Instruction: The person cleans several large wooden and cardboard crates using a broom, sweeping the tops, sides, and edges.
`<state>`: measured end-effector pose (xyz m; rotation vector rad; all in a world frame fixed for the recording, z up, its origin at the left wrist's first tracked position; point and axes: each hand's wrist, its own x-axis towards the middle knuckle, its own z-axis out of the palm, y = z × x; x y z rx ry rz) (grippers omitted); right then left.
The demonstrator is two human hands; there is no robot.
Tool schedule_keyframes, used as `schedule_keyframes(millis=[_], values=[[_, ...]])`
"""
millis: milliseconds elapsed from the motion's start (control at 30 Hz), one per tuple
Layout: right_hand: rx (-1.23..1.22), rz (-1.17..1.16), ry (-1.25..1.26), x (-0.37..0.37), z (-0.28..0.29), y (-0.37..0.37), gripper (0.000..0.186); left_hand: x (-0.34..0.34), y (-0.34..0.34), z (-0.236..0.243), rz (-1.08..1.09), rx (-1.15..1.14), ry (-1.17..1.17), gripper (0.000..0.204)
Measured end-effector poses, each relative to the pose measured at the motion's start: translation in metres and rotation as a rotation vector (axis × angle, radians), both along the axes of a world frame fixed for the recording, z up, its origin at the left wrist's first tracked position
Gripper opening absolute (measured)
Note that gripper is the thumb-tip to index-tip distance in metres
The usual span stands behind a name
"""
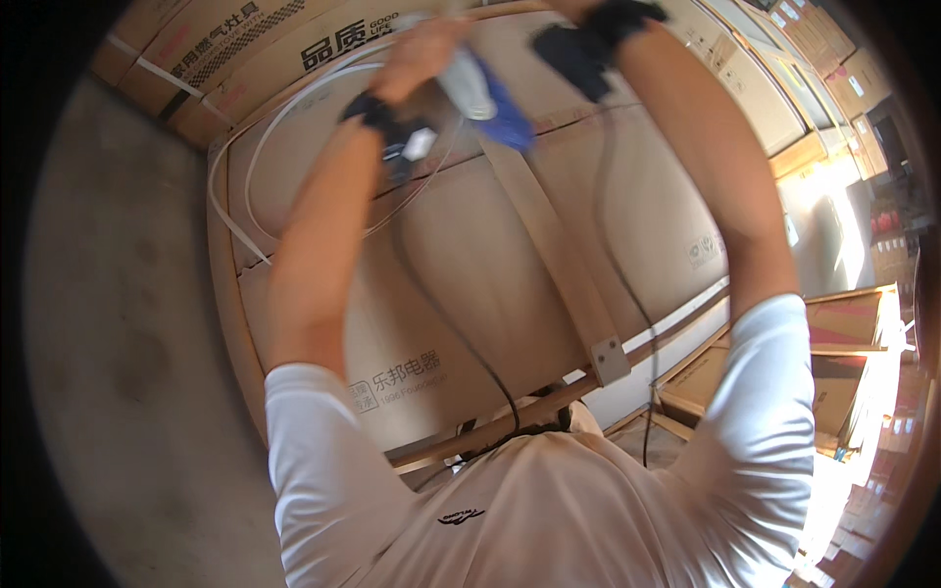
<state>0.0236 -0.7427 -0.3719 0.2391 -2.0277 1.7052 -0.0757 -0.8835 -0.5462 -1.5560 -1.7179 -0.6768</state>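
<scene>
Both my arms reach up to the far side of a large brown cardboard box (461, 284). My left hand (426, 61) is at the box's far edge, smeared by motion, its fingers not readable. Right beside it is a blurred white and blue object (480, 93); whether the hand grips it I cannot make out. A thin white strap (257, 147) loops over the box's left part and runs up toward my left hand. My right hand (578, 8) is mostly cut off by the upper edge, its fingers hidden. Dark bands with small devices and cables are on both wrists.
More cartons (235, 59) stand beyond the box. A flat brown strip (539, 235) crosses its top, ending at a metal plate (610, 361) near me. Grey floor (118, 294) lies to the left. Wood-framed cartons (823, 392) and stacked goods are on the right.
</scene>
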Motion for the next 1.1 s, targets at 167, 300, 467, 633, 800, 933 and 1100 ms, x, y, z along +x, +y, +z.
schedule_keyframes(millis=[167, 300, 467, 633, 800, 933, 1100], values=[[-0.392, 0.384, 0.161, -0.024, -0.02, -0.172, 0.032, -0.002, -0.219, 0.052, 0.696, -0.311, -0.614, 0.045], [-0.609, 0.523, 0.014, -0.02, 0.003, -0.25, 0.033, 0.049, -0.336, 0.1, 0.844, -0.248, -0.54, 0.045], [-0.584, 0.511, 0.078, 0.021, 0.021, -0.199, 0.038, 0.093, -0.296, 0.136, 0.825, -0.223, -0.446, 0.054], [-0.432, 0.205, 0.109, 0.086, 0.044, -0.124, 0.036, 0.146, -0.214, 0.149, 0.534, -0.254, -0.47, 0.049], [-0.231, -0.044, 0.299, 0.248, 0.069, -0.012, 0.036, 0.276, -0.078, 0.156, 0.001, -0.405, -0.793, 0.037], [-0.193, -0.017, 0.207, 0.364, 0.07, 0.042, 0.038, 0.368, 0.001, 0.141, -0.31, -0.681, -0.757, 0.034], [-0.031, -0.256, 0.093, 0.579, 0.079, 0.133, 0.037, 0.527, 0.135, 0.144, -0.822, -0.532, -0.456, 0.027]])
